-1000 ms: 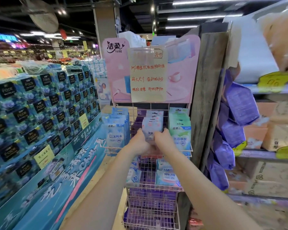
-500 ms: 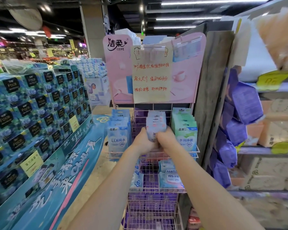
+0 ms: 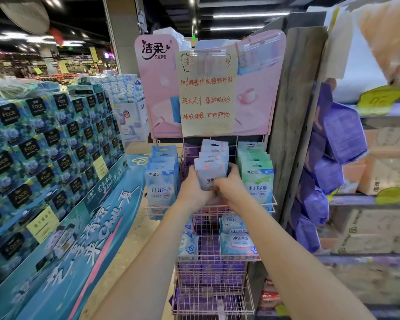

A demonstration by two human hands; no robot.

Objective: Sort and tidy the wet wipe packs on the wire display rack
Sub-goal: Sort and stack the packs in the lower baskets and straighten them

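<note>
The left hand [image 3: 191,189] and right hand [image 3: 231,188] both clasp the front pink pack [image 3: 211,168] in the middle row on the rack [image 3: 272,202] top shelf (blue packs [image 3: 162,183] left, green packs [image 3: 258,181] right), where a careless tug could topple the packs behind it.

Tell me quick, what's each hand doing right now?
Left hand: closed, holding the left side of the pink wet wipe packs.
Right hand: closed, holding the right side of the same packs.
</note>
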